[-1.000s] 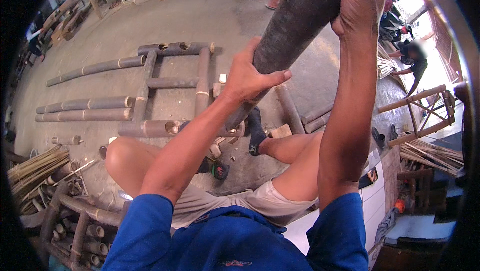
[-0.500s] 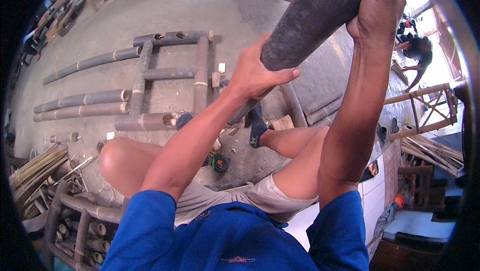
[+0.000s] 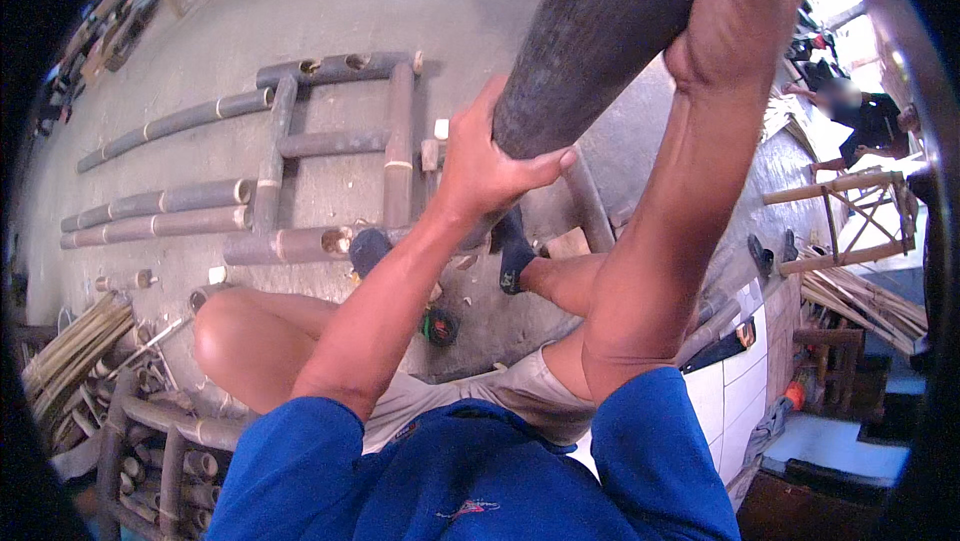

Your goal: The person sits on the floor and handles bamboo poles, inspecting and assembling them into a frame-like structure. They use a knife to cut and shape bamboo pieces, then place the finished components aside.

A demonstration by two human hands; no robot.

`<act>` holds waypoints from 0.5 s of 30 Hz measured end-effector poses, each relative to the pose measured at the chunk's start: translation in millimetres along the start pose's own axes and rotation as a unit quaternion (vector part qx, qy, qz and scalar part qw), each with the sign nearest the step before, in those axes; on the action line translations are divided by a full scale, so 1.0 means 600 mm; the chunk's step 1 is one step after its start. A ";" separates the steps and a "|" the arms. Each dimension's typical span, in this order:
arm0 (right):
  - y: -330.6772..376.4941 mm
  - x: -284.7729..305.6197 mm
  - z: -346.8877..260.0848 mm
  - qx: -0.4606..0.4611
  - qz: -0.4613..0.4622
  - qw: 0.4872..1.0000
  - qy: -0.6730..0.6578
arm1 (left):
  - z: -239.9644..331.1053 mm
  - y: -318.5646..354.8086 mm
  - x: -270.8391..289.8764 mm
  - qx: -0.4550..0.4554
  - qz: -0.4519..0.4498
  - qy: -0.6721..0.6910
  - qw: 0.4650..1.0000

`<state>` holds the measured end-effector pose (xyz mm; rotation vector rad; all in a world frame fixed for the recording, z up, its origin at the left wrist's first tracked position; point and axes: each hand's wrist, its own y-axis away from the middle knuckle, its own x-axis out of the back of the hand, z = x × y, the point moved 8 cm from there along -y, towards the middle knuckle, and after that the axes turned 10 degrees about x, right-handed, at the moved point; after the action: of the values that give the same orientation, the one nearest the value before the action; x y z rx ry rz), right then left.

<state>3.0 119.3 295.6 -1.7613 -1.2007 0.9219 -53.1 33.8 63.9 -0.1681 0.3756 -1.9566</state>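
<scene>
A thick, dark bamboo pole [image 3: 590, 51] slants up in front of me, close to the camera, its upper part cut off by the top edge. My left hand [image 3: 490, 156] is wrapped round its lower part, thumb lying across the front. Higher up, my right hand [image 3: 745, 26] grips the pole's right side; its fingers are mostly hidden. Beyond, on the floor, lies a frame of dark bamboo [image 3: 398, 156] with holes cut in its end pieces. The lower end of the pole is partly covered by my left hand and forearm.
Loose bamboo poles [image 3: 160, 211] lie left of the frame. Split strips [image 3: 80, 351] and a bamboo rack [image 3: 170, 411] are at lower left. A tape measure [image 3: 440, 326] rests between my legs. At right are a bamboo stand [image 3: 850, 221] and another person [image 3: 870, 126].
Both hands and the bamboo pole have shifted slightly left, and the pole stands a little steeper. The walking person's legs at the top have mostly left view.
</scene>
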 end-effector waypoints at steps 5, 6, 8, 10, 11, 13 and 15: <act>-0.005 0.018 0.020 -0.043 0.003 0.998 0.040 | -0.016 0.006 -0.010 0.064 -0.019 0.011 0.998; -0.006 0.019 0.018 -0.025 -0.005 0.998 0.064 | -0.019 0.006 -0.006 0.061 -0.016 -0.014 0.998; -0.010 0.017 0.017 0.012 -0.024 0.998 0.051 | -0.031 0.006 -0.002 0.072 -0.032 -0.013 0.997; -0.012 0.017 0.028 0.004 -0.063 0.996 0.059 | -0.028 0.002 0.000 0.079 -0.056 -0.030 0.995; -0.011 0.014 0.037 -0.023 -0.116 0.991 0.069 | -0.009 -0.005 0.012 0.058 -0.018 -0.048 0.997; -0.010 0.029 0.035 0.014 -0.149 0.981 0.127 | 0.044 -0.029 0.025 0.028 0.032 -0.090 0.995; 0.008 0.052 0.039 0.050 -0.198 0.963 0.175 | 0.133 -0.081 0.017 -0.028 0.007 0.083 0.996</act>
<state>-6.8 152.6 277.3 -1.4529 -1.1886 0.4063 -76.7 27.7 154.7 -0.0397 0.5392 -1.9531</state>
